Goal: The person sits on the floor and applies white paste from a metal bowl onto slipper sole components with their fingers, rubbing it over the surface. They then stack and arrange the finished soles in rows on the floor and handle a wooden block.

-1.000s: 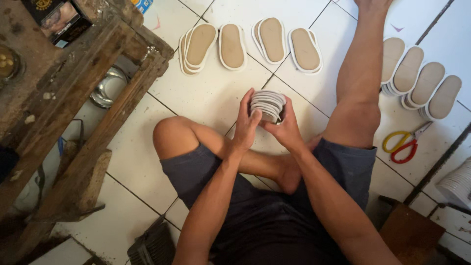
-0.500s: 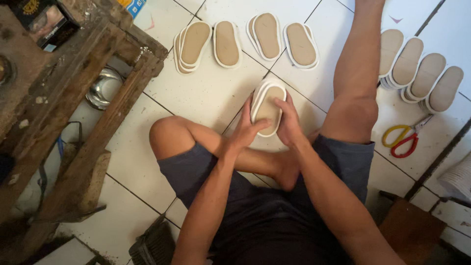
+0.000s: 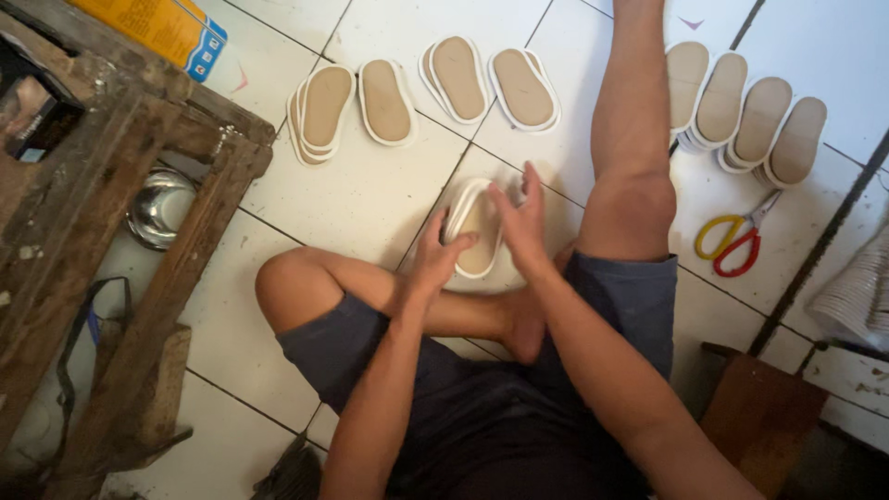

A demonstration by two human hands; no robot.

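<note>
A person sits on the white tiled floor (image 3: 370, 194) with one leg bent and one leg stretched out. Both hands hold a stack of shoe soles (image 3: 470, 227) that rests on the floor just in front of the bent leg. The left hand (image 3: 437, 259) grips the near left edge of the stack, with the fingers curled onto it. The right hand (image 3: 520, 220) lies flat along the right side, with the fingers straight and pressed against it. More tan soles with white rims (image 3: 421, 88) lie in a row farther out on the floor. Another row of soles (image 3: 745, 116) lies past the straight leg. Scissors with yellow and red handles (image 3: 736, 239) lie near that row. A rough wooden table (image 3: 102, 204) stands at the left.
</note>
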